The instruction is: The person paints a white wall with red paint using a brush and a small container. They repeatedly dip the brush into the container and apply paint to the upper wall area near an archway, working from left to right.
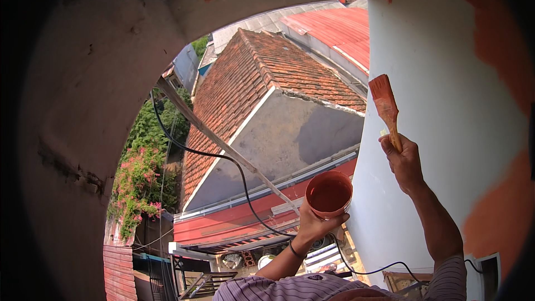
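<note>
My right hand (pixel 405 163) is closed round the wooden handle of a paintbrush (pixel 384 100), raised beside the pale wall with its bristles up. Red-brown paint coats the bristles and ferrule. Lower and to the left, my left hand (pixel 315 224) grips a cup of paint (pixel 329 194) from below and the side. Its rim is smeared, and dark red-brown paint shows inside. Brush and cup are well apart. On the right, the pale wall (pixel 429 95) carries orange-red painted patches (pixel 501 212) along its far side and low down.
A wooden pole (pixel 212 136) and a black cable (pixel 237 161) cross the opening ahead, the cable passing close by my left wrist. A rough grey pillar (pixel 83 117) stands at left. Far below lie a tiled roof (pixel 234 78), a red metal roof (pixel 223 228) and flowering bushes (pixel 139 184).
</note>
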Motion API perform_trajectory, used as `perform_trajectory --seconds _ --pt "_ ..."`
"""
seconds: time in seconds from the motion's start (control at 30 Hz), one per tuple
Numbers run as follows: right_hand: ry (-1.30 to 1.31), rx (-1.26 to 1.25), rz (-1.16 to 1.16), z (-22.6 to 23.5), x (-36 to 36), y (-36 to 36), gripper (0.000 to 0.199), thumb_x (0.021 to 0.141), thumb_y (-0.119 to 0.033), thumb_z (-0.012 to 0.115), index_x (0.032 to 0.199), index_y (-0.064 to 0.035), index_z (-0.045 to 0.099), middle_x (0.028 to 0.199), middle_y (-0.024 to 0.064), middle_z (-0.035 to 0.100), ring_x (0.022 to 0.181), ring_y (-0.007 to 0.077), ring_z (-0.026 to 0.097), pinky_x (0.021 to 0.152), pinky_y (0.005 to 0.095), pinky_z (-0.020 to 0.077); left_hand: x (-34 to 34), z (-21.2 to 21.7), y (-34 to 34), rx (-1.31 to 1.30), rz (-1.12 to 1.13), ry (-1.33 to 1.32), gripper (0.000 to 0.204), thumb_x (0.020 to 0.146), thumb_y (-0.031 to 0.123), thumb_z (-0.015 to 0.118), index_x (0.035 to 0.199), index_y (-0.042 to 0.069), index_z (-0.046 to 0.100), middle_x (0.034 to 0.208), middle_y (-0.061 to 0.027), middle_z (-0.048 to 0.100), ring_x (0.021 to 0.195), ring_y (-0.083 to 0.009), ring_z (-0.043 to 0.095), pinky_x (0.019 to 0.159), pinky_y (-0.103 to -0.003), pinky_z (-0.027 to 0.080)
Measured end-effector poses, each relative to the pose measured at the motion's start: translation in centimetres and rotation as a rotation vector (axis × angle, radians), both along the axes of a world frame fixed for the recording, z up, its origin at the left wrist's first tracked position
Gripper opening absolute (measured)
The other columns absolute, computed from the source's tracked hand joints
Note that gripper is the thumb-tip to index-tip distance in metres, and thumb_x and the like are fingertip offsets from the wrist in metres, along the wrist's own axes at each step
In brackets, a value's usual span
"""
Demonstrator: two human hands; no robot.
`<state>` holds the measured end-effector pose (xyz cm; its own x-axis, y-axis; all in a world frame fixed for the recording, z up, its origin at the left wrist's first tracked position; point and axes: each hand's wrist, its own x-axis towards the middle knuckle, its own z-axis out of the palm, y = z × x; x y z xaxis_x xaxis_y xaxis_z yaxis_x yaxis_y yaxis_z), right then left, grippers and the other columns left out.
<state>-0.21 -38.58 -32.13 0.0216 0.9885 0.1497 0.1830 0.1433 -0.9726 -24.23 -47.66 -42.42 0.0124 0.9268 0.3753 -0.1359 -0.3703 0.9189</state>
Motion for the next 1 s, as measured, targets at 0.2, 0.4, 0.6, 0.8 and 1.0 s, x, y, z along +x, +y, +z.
perform_trajectory --seconds 0.2,0.4,0.6,0.8,1.0 --pt "-0.592 0.717 -0.009 14.1 -1.7 8.7 0.038 0.112 -0.036 0.053 0.099 -0.0032 0.068 0.075 0.0081 0.057 0.070 0.0210 0.056 0.071 0.0397 0.0448 0.0 0.4 -1.6 -0.007 -0.057 -0.030 0.092 0.070 0.015 0.100 0.147 0.000 0.053 0.138 -0.0136 0.069 0.125 -0.0245 0.068 0.106 -0.039 0.055" --pt "-0.964 1.292 -0.182 24.8 -10.2 16.2 0.036 0.111 -0.042 0.056 0.110 -0.0093 0.070 0.093 0.0091 0.076 0.086 0.0297 0.075 0.076 0.0483 0.0570 0.6 -0.4 -2.1 -0.088 -0.179 0.035 0.093 0.073 0.015 0.099 0.150 0.003 0.049 0.142 -0.0125 0.063 0.131 -0.0241 0.063 0.109 -0.040 0.052" --pt "-0.965 1.317 -0.200 30.9 -14.6 19.8 0.031 0.105 -0.026 0.062 0.112 0.0040 0.069 0.096 0.0189 0.072 0.091 0.0407 0.071 0.083 0.0534 0.0542 0.5 -1.0 -1.7 -0.023 -0.177 0.028 0.095 0.071 0.014 0.099 0.150 0.002 0.048 0.144 -0.0135 0.062 0.133 -0.0246 0.062 0.111 -0.040 0.052" --pt "-1.066 1.245 -0.218 32.8 -14.3 20.6 0.030 0.105 -0.024 0.058 0.114 -0.0005 0.074 0.109 0.0249 0.074 0.107 0.0433 0.071 0.093 0.0548 0.0537 -0.2 -0.9 -1.6 -0.060 -0.174 0.023 0.095 0.072 0.014 0.099 0.151 0.002 0.048 0.143 -0.0136 0.062 0.132 -0.0247 0.063 0.110 -0.040 0.052" --pt "-1.221 0.982 -0.577 34.4 -9.1 20.8 0.029 0.104 -0.021 0.057 0.122 -0.0127 0.078 0.111 0.0217 0.077 0.105 0.0424 0.072 0.093 0.0552 0.0538 -0.7 -1.3 -1.7 -0.078 -0.131 -0.016 0.093 0.072 0.013 0.099 0.150 0.002 0.049 0.142 -0.0129 0.063 0.129 -0.0241 0.064 0.108 -0.040 0.053"
